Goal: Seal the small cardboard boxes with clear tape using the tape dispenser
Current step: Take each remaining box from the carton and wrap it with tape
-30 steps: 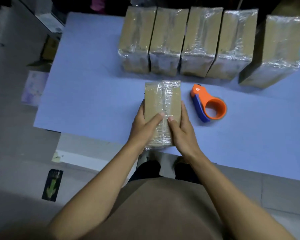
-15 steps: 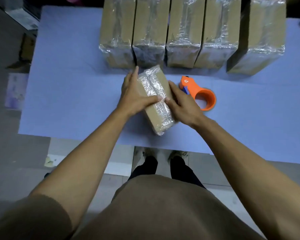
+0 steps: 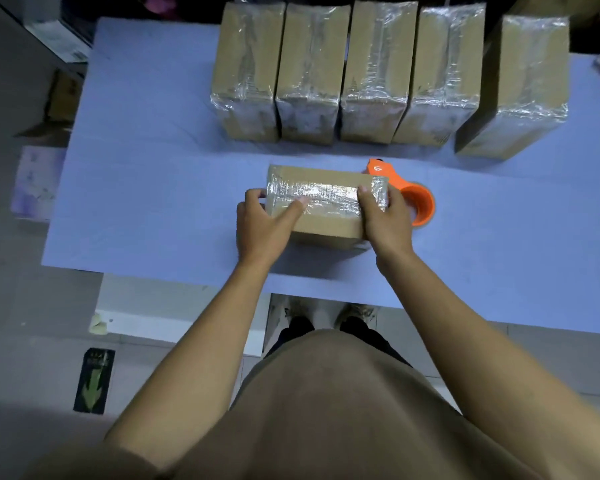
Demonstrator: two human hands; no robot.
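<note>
We grip the crinkly, tape-glossed cardboard box [image 3: 321, 209] at its ends with left hand [image 3: 262, 228] and right hand [image 3: 387, 220], beside the round orange dispenser [image 3: 414, 199].

box [image 3: 326, 225]: matt cardboard, glossy crinkled tape | dispenser [image 3: 420, 202]: smooth orange plastic

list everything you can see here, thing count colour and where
box in hand: 1, brown with clear tape, lying flat at table centre
taped boxes: 5, brown under clear tape, standing in a row at the far edge, the rightmost set apart
tape dispenser: 1, orange, just right of the held box
table: 1, pale blue
green arrow marker: 1, on the floor lower left
shoes: 2, under the table edge
left hand: grips the box's left end
right hand: grips its right end
</note>
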